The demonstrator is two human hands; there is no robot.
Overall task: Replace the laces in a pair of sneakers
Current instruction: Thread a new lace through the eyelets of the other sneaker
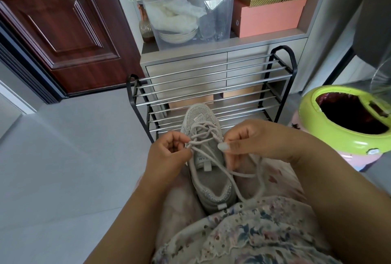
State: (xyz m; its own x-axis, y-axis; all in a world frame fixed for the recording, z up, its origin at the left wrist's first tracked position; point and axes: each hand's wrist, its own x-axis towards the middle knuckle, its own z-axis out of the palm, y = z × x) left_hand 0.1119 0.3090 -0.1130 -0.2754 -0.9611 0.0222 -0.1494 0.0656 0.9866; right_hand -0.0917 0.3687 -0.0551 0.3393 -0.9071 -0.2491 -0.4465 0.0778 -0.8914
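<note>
Hidden or unclear: the sole and the outer sides of the sneaker (208,157) are covered by the lap and both hands. The eyelet rows are partly masked by the knuckles. The tongue print is partly readable only. The free ends of the lace (243,173) run down onto the floral skirt (243,232), where the tips cannot be traced. Only one sneaker is seen. The contents of the clear storage bin (190,20) are blurred behind its wall. The green bin (330,128) is cut off at the right edge.

Position: the sneaker is held on the lap, between the knees, in front of the metal shoe rack (211,85). It sits upright, opening up.

Orientation: the long axis runs away from the wearer, slightly tilted leftward at the far end. The toe points toward the rack; the heel, with its pull tab, lies nearest the body.

Left hand (169,151): fingers curled, a lace strand pinched at the left eyelet row, near mid-shoe.

Right hand (247,143): thumb and fingers closed on a lace strand at the right side of the tongue; a pale thumbnail is visible. Loose loops hang below this hand, over the right thigh.

Crossed lacing is seen over the forefoot.
</note>
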